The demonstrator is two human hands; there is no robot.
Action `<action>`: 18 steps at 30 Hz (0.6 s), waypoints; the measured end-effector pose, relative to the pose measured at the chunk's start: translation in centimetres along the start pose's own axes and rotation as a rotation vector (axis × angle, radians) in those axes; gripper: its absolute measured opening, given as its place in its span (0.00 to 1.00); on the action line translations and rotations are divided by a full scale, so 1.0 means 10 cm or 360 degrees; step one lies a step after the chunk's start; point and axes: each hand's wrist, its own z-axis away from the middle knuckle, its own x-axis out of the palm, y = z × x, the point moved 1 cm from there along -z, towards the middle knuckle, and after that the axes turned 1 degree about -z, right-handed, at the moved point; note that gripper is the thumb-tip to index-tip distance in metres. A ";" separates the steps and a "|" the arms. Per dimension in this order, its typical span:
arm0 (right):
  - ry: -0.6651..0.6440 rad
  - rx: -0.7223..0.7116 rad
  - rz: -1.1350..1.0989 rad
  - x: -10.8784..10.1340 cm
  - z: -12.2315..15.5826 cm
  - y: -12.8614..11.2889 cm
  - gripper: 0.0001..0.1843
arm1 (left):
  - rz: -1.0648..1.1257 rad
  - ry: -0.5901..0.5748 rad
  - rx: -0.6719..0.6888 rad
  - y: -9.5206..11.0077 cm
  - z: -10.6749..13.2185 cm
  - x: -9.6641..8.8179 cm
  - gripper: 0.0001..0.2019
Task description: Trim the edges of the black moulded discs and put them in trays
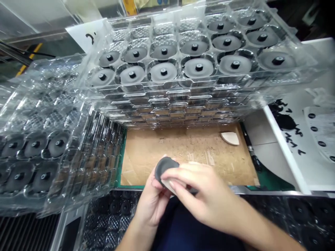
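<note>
Noting the top tray (163,29) first: we count two near rows of grey discs (199,70) seated, two more behind, so apparently part-done. Cardboard (188,146) below. Our left hand (155,204) grips a dark disc (162,165) over the near edge, not yet trayed; our right hand (202,193) meets it. Pale wedge (230,138), far right. Smallest: pale piece (168,186), seemingly pinched by that right hand.

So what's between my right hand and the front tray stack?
In the head view, brown cardboard shows between your right hand and the tray stack; a pale wedge lies on it, to the right.
</note>
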 end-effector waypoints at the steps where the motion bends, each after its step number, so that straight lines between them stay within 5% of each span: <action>1: -0.0113 0.0050 -0.0017 0.02 -0.01 0.00 0.11 | -0.0017 0.0017 0.0038 0.01 0.00 -0.01 0.23; 6: 0.0233 -0.0039 0.0007 0.07 -0.03 0.03 0.12 | 0.0010 -0.0038 0.0009 0.08 0.04 0.02 0.17; 10: -0.0159 0.0023 -0.0088 -0.05 0.12 0.01 0.10 | -0.0005 -0.0120 -0.0056 0.12 0.08 0.02 0.27; 14: 0.0027 0.0180 0.0330 -0.22 0.17 0.04 0.11 | 0.0005 -0.0235 -0.0094 0.10 0.07 0.07 0.30; 18: 0.0033 -0.0287 0.0287 -0.21 0.02 0.06 0.14 | -0.0019 -0.0292 -0.0107 0.13 0.07 0.16 0.32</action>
